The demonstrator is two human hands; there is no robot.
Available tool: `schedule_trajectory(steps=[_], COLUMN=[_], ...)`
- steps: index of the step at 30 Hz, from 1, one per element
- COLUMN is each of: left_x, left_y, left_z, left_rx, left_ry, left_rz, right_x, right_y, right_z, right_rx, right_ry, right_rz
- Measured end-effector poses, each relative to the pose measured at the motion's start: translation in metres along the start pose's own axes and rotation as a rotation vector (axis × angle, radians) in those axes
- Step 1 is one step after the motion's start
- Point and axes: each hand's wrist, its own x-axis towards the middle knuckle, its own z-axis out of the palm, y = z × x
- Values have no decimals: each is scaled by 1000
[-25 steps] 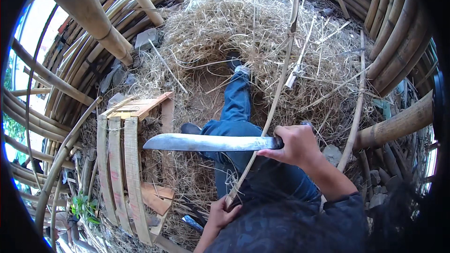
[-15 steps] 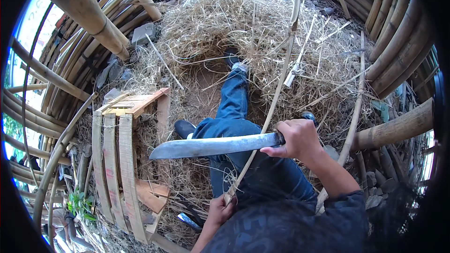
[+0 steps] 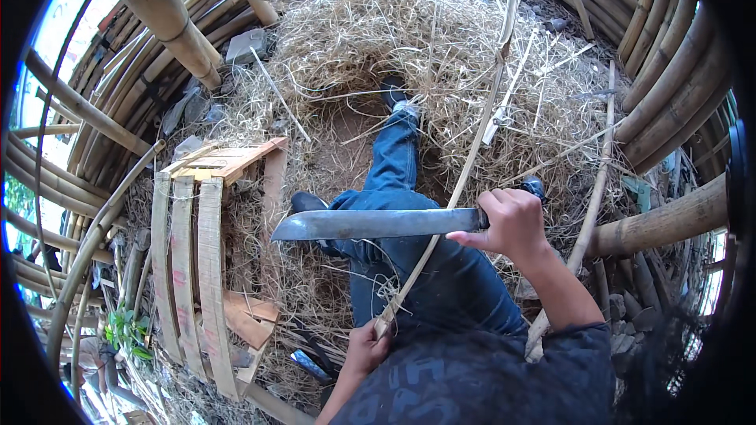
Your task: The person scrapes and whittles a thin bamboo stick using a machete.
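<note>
Bamboo strip [image 3: 471, 161], long and narrow, runs from the left hand up and away, passing just left of the right hand and out over the straw-like shavings [image 3: 346, 39] beyond both. Left of the left hand stands a slatted wooden crate [image 3: 211, 267], well apart from it. The left hand [image 3: 366, 349] is closed around the strip's near end, close to the body, with thin curled fibres just above its grip. Farther out from that hand, the machete [image 3: 370, 224] lies nearly level, tip to the left, its blade crossing over the strip near the handle; whether the 2 touch, I cannot tell. The strip looks light and springy, stiff along its length yet likely to whip at the far end, and its edges may be sharp or splintery, so the near end, clear of the blade, seems the sound place to hold. The machete probably weighs more and pulls toward its tip; its handle is the only safe hold. The right hand [image 3: 512, 223] is wrapped around that handle, thumb toward the blade. Right of this hand lies a slim pole [image 3: 600, 173].
</note>
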Motion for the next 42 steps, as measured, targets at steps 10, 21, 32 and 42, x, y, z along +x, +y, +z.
schedule_trajectory(steps=[10, 21, 32, 42], left_x=[-5, -4, -6, 7], left_y=[-10, -5, -13, -3], left_z=[2, 4, 1, 0], left_rx=[-9, 2, 119, 196], left_ry=[14, 40, 56, 43], left_rz=[-17, -26, 35, 58], right_x=[-4, -6, -15, -22], right_y=[6, 60, 66, -25], right_z=[2, 1, 0, 13], right_rx=[-2, -102, 42, 334], right_ry=[23, 62, -25, -144], right_rz=[44, 173, 434, 73])
